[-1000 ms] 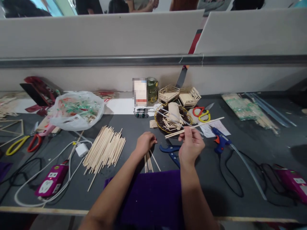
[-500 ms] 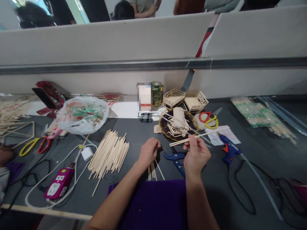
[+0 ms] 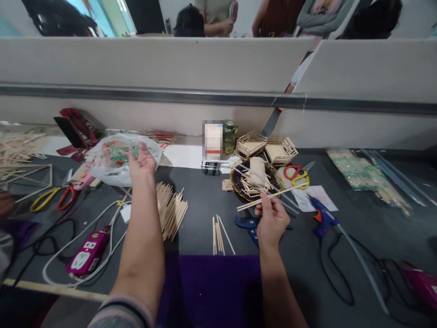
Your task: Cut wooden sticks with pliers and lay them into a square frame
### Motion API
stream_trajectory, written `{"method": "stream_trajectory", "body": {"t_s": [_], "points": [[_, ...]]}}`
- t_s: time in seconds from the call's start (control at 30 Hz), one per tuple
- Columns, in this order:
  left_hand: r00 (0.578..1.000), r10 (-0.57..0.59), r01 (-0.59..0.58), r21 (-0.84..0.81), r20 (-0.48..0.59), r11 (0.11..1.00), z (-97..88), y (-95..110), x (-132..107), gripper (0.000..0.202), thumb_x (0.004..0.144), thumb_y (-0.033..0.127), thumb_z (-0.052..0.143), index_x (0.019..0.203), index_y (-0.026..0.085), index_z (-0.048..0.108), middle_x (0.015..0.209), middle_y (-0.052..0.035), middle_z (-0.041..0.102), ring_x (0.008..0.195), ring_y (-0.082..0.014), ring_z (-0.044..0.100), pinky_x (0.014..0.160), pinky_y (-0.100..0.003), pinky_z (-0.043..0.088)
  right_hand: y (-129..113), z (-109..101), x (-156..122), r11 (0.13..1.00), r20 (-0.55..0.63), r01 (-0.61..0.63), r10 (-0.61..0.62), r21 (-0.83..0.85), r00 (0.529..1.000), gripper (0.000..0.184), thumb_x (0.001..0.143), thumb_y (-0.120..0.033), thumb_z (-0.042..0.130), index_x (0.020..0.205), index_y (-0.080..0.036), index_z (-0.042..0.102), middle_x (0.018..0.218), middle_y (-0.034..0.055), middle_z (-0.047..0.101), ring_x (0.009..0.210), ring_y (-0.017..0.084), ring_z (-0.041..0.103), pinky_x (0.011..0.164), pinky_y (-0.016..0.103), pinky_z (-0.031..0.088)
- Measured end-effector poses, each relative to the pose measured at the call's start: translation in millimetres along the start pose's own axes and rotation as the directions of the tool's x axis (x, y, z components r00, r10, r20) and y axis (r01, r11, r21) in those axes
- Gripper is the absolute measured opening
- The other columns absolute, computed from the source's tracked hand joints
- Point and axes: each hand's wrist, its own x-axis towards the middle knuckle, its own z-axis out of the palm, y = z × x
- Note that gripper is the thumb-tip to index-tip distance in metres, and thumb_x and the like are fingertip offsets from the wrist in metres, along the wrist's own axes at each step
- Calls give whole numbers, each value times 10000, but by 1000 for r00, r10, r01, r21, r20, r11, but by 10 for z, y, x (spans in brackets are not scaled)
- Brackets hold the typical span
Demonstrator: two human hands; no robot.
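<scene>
My left hand (image 3: pixel 142 161) reaches over the right side of a white plastic bag (image 3: pixel 114 176) of green and red scraps. Its fingers are apart and I see nothing held in them. My right hand (image 3: pixel 272 223) pinches thin wooden sticks (image 3: pixel 287 190) that slant up to the right. Behind that hand sits a dark basket with a gold rim (image 3: pixel 235 189), holding short stick pieces and a pale wooden roll (image 3: pixel 257 171). Blue pliers (image 3: pixel 246 223) lie partly hidden beside the right hand. Between my arms are several loose sticks (image 3: pixel 218 237); a larger stick pile (image 3: pixel 172 209) is partly covered by my left forearm.
A blue glue gun (image 3: pixel 324 216) with its cord lies right, near red-yellow scissors (image 3: pixel 300 177). Wooden lattice trays (image 3: pixel 280 149) and a green jar (image 3: pixel 230 136) stand at the back. A magenta power strip (image 3: pixel 88 253) with white cable is left. A person's hand (image 3: pixel 6 205) shows at the left edge.
My left hand has moved left and away from me, from the loose sticks to the plastic bag, and its fingers have spread. The right hand still holds its sticks. The view has shifted slightly.
</scene>
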Motion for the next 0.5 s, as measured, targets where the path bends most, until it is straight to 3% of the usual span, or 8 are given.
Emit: {"method": "stream_trajectory", "body": {"t_s": [0.1,0.27,0.3,0.4,0.43,0.5], "points": [[980,-183,164,-196,-84,967,89,28,121,384,995,398,357,778,136,534,789,-85,628,646,-75,636,501,-139,526,-6,11,-30,999,17,11,-10,-33,1000,287,765,-416,709,735,-147,613,548,-59,540,438,59,463,426,181,363],[965,-213,176,-226,-150,958,-53,-77,-154,373,998,188,349,629,171,405,473,70,437,349,-17,397,363,-86,383,-3,-7,-62,997,33,38,-36,-64,999,293,775,-433,693,757,-149,622,551,-57,540,440,61,462,430,180,366],[967,-226,199,-205,-119,958,-88,-99,-251,389,986,188,378,597,169,383,451,77,414,330,-15,360,353,-96,363,-8,-11,-63,996,44,40,-37,-75,998,294,776,-435,691,754,-149,623,549,-56,538,441,62,461,431,180,367],[941,-298,292,59,162,955,-139,-236,-694,340,896,195,556,573,150,463,472,63,479,370,-15,413,396,-111,387,-50,-7,-52,987,160,48,-23,-154,987,292,777,-438,684,751,-151,632,551,-52,532,444,68,450,425,184,363],[924,-309,270,188,224,944,-141,-312,-891,240,849,166,610,618,139,549,534,39,565,407,-18,465,423,-112,409,-73,1,-45,979,223,62,-19,-192,975,287,782,-435,678,753,-153,638,558,-49,535,451,72,452,428,189,366],[846,-340,133,455,411,881,-144,-488,-1313,26,761,158,698,767,139,681,730,-17,699,579,-65,612,548,-152,497,-125,28,-33,955,356,142,-42,-260,934,262,798,-418,660,757,-159,652,590,-35,556,485,87,479,464,204,398]]}}
